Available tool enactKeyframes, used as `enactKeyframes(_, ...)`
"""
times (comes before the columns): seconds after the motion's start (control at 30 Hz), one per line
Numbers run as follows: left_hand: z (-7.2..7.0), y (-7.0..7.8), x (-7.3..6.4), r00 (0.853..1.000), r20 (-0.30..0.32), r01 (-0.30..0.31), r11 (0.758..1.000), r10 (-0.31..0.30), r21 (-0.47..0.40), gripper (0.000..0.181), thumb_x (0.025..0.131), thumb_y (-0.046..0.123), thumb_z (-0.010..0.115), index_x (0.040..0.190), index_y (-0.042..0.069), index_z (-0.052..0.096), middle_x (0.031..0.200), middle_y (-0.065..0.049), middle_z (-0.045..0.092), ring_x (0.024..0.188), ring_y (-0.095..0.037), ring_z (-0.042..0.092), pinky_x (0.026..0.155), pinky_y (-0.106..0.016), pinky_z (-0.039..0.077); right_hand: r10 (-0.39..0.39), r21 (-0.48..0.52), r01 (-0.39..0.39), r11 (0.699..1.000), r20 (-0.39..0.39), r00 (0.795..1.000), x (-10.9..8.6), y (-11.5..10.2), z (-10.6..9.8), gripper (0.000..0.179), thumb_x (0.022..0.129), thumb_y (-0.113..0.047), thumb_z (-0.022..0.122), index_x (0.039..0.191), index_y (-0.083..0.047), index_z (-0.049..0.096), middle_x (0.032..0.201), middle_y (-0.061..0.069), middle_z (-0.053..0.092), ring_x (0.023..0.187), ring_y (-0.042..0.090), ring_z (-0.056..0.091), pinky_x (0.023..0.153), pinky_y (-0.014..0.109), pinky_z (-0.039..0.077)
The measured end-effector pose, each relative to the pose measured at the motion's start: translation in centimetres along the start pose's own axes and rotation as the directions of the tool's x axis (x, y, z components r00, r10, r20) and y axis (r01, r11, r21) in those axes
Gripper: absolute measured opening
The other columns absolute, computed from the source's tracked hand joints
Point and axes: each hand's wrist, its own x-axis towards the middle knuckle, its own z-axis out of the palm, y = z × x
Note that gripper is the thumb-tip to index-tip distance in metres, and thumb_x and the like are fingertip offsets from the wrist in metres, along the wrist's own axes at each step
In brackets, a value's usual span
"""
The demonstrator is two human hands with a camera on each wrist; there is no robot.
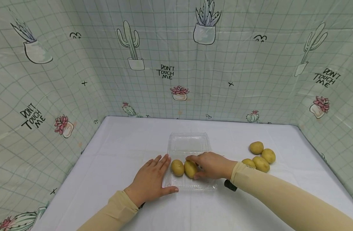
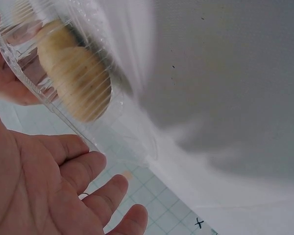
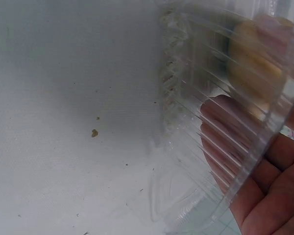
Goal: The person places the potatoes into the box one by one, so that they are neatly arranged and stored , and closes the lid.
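My right hand [image 1: 211, 165] reaches into a clear plastic box [image 1: 188, 185], with the thumb and forefinger pinching a yellow potato [image 1: 190, 169] from its far and near sides; the gap between those fingers is just the width of the potato. Just left of that pinch sits a second potato [image 1: 177, 167], also inside the box and touching or nearly touching the one I hold.

My left hand [image 1: 151, 180] holds nothing: its fingers are stretched long, with the thumb spread wide from them. Those fingers lie along the left side of the box, and the thumb points in at its near left corner. How firmly they press, I cannot tell.

Beyond my right fingers, the lid [image 1: 189, 143] lies laid back behind the box. Well off to the right of my right fingers, past the wrist, four more potatoes [image 1: 261, 164] sit close together on the white desk [image 1: 130, 138]; the nearest is partly hidden by my beige sleeve [image 1: 269, 187]. A black band [image 1: 230, 185] shows below my right wrist.

From the right wrist, my fingers show through the ribbed plastic, and small brown crumbs [image 3: 94, 132] dot the desk beside the box, apart from my fingers.
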Motion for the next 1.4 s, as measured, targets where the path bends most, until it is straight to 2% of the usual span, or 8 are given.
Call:
enactKeyframes(0.33, -0.1, 0.1, -0.1, 1.000, 0.015, 0.010, 1.000, -0.010, -0.018, 0.104, 0.086, 0.080, 0.047, 0.152, 0.000, 0.039, 0.157, -0.014, 0.036, 0.142, -0.034, 0.036, 0.111, -0.050, 0.034, 0.025, 0.009, -0.025, 1.000, 0.014, 1.000, -0.4, -0.2, -1.2, 0.066, 0.087, -0.036, 0.079, 0.142, -0.011, 0.054, 0.112, 0.004, 0.071, 0.096, 0.016, 0.068, 0.084, 0.035, 0.055)
enactKeyframes(0.5, -0.1, 0.0, -0.1, 1.000, 0.019, 0.019, 1.000, -0.019, -0.018, 0.103, 0.086, 0.080, 0.047, 0.151, 0.000, 0.040, 0.157, -0.014, 0.036, 0.142, -0.034, 0.035, 0.111, -0.050, 0.033, 0.030, 0.026, -0.029, 0.999, -0.039, 0.999, -1.4, 0.3, -3.2, 0.065, 0.088, -0.029, 0.079, 0.144, -0.010, 0.051, 0.111, 0.007, 0.071, 0.093, 0.019, 0.069, 0.080, 0.036, 0.055)
enactKeyframes(0.7, -0.1, 0.0, -0.1, 1.000, 0.018, 0.017, 1.000, -0.017, -0.009, 0.104, 0.086, 0.080, 0.046, 0.151, 0.000, 0.040, 0.157, -0.014, 0.036, 0.142, -0.034, 0.035, 0.111, -0.050, 0.033, 0.063, -0.029, -0.067, 0.997, -0.120, 0.991, -3.7, 1.8, -5.5, 0.063, 0.089, -0.030, 0.077, 0.143, -0.012, 0.051, 0.106, 0.002, 0.071, 0.087, 0.016, 0.069, 0.079, 0.037, 0.055)
enactKeyframes(0.93, 0.0, -0.1, -0.1, 1.000, 0.016, 0.013, 1.000, -0.013, -0.008, 0.104, 0.086, 0.081, 0.046, 0.152, 0.000, 0.039, 0.157, -0.014, 0.036, 0.142, -0.034, 0.035, 0.111, -0.050, 0.033, 0.127, -0.033, -0.134, 0.990, -0.163, 0.978, -6.8, 4.1, -6.5, 0.061, 0.089, -0.029, 0.077, 0.141, -0.012, 0.052, 0.102, -0.002, 0.069, 0.086, 0.017, 0.068, 0.073, 0.037, 0.055)
enactKeyframes(1.17, 0.0, -0.1, -0.1, 1.000, 0.007, 0.007, 1.000, -0.006, -0.014, 0.104, 0.086, 0.081, 0.045, 0.152, 0.000, 0.039, 0.157, -0.014, 0.036, 0.142, -0.034, 0.035, 0.111, -0.050, 0.034, 0.184, -0.030, -0.192, 0.981, -0.165, 0.969, -9.8, 5.7, -6.5, 0.061, 0.088, -0.028, 0.078, 0.141, -0.013, 0.052, 0.101, -0.006, 0.068, 0.087, 0.013, 0.066, 0.076, 0.037, 0.053)
enactKeyframes(1.4, 0.1, 0.0, -0.1, 1.000, -0.004, -0.003, 1.000, 0.003, -0.001, 0.104, 0.086, 0.081, 0.045, 0.152, 0.000, 0.039, 0.157, -0.013, 0.036, 0.141, -0.033, 0.036, 0.111, -0.049, 0.034, 0.244, 0.009, -0.245, 0.970, -0.132, 0.961, -12.5, 6.8, -6.1, 0.060, 0.089, -0.024, 0.078, 0.141, -0.011, 0.051, 0.104, -0.004, 0.067, 0.078, 0.005, 0.062, 0.070, 0.033, 0.053)
